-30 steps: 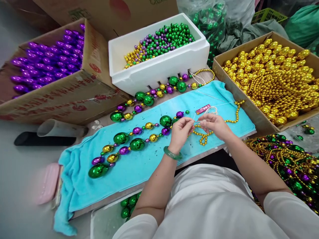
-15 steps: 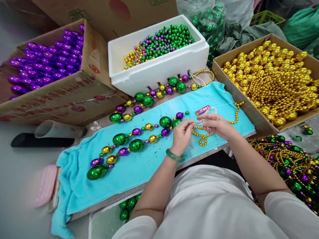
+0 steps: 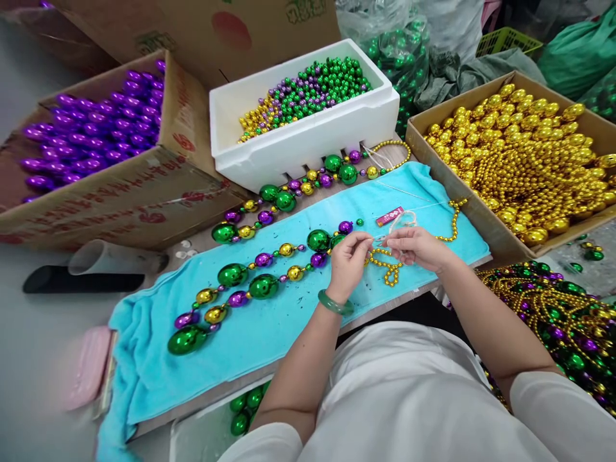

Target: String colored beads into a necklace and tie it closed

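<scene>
My left hand (image 3: 350, 260), with a green bangle at its wrist, is closed in a pinch on a thin pale string (image 3: 378, 241). Close by on the right, my right hand (image 3: 418, 249) pinches the same short stretch of string; fine detail at the fingertips is too small to make out. Below the fingers lies a strand of small gold beads (image 3: 392, 274). A necklace of large green, purple and gold beads (image 3: 264, 286) stretches leftward over the turquoise towel (image 3: 269, 333), its near end partly hidden by my left hand.
A second bead necklace (image 3: 285, 201) lies along a white foam box (image 3: 308, 144) of small beads. Cardboard boxes of purple beads (image 3: 96, 138) and gold beads (image 3: 520, 160) stand either side. A pink-purple packet (image 3: 389, 216) and loose green bead (image 3: 360, 222) lie beyond my hands.
My right hand's fingers have drawn together into a pinch near my left fingertips. The camera view has shifted slightly; the necklaces lie as before.
</scene>
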`<state>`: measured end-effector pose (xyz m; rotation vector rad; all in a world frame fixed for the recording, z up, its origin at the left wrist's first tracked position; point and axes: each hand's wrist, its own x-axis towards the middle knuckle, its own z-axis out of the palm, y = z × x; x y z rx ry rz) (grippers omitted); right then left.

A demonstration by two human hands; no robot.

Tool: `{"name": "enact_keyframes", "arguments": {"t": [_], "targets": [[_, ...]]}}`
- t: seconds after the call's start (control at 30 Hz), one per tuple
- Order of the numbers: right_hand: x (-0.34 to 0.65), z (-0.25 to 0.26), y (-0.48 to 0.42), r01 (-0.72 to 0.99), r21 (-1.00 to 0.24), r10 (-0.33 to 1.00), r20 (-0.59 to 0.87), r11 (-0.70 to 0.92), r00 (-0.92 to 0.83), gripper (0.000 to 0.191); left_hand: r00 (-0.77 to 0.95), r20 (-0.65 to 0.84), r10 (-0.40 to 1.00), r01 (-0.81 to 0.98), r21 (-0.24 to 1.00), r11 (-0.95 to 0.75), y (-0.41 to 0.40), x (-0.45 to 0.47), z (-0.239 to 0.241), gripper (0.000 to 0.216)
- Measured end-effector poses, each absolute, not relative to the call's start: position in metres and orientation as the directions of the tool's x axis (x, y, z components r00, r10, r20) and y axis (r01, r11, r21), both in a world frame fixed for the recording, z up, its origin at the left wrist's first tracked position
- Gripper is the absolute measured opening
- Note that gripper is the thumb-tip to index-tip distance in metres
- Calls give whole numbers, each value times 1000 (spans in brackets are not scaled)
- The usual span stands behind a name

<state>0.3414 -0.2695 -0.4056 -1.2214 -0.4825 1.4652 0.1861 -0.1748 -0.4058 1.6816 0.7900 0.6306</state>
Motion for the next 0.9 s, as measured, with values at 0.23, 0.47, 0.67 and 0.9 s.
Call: {"name": "enact_keyframes", "arguments": {"t": [0.23,0.47,0.67,0.9], "targets": [[336,-400,-264,-655,-732,875,-428,-190,224,32,713,138,688,223,885,-408,-179,184,-408,15],[337,-397,-265,-533,-831,852,-387,-158,353,29,767,152,623,276,799,-535,-180,184,-412,18],[341,-411,-267,-82,-991,782,-134,-107,609,21,765,111,635,362,740,-566,-173,180,-405,17],[333,-404,-267,-57,-992,888,-122,-108,442,22,752,-167,637,175,983,51,-177,194,-394,37]]}}
